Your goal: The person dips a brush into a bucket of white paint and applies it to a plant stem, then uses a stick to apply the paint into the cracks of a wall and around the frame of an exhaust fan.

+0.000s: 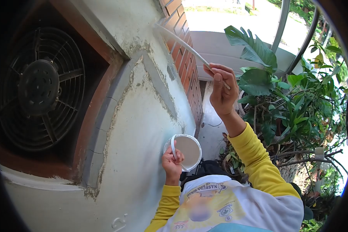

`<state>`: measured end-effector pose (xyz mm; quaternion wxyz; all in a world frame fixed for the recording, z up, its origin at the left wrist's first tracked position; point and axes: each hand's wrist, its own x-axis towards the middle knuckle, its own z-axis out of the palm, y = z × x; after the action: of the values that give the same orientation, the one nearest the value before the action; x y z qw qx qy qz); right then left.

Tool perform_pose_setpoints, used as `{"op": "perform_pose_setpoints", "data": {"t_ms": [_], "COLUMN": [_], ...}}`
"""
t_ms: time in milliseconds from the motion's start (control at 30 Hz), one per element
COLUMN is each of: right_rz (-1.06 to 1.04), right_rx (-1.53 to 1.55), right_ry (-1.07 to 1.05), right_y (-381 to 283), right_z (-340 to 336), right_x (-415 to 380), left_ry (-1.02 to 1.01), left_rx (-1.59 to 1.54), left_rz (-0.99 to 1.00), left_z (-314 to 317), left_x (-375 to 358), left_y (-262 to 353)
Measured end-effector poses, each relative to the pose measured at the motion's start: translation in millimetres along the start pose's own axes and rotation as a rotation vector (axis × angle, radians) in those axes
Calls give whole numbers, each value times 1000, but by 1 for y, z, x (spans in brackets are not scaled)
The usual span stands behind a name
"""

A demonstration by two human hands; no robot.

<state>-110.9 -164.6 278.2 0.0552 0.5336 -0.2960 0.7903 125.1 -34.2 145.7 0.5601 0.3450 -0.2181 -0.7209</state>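
Observation:
A long thin white stick-like tool (189, 48) is pinched near its lower end in my right hand (223, 87), raised at the upper middle. Its far tip reaches the wall beside the brick strip; the tip looks pale and blurred. My left hand (172, 162) grips the white handle (174, 145) of a round bucket (200, 152), low and close to the wall. Greyish-beige liquid or paste fills part of the bucket. Grey patches with rough edges (158, 83) mark the white wall (139, 123) between the bucket and the fan opening.
A dark round fan (38, 87) sits in a brown-framed opening (92, 116) at the left. Red bricks (185, 69) edge the wall. Leafy plants (290, 92) and bare branches (305, 156) stand close on the right, below curved metal bars (280, 25).

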Motion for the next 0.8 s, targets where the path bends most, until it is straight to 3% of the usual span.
{"op": "perform_pose_setpoints", "data": {"t_ms": [233,367,467,567,667,800], "right_rz": [-74,-97,97,296,287,348], "right_rx": [-117,-61,220,164,-1,39], "right_ry": [-183,-98,54,63,-13,-76], "right_y": [-17,-14,-15,-7,-4,3], "right_z": [1,-2,1,-11,-13,-11], "right_x": [5,22,56,96,135,175], "left_ry": [8,38,12,5,9,-2], "left_rx": [-2,-6,-8,0,7,5], "left_rz": [16,7,11,28,30,23], "left_z": [-1,-1,-3,-8,-4,-2], "left_x": [0,0,-1,1,-2,-5], "left_y": [3,3,4,4,6,6]}}
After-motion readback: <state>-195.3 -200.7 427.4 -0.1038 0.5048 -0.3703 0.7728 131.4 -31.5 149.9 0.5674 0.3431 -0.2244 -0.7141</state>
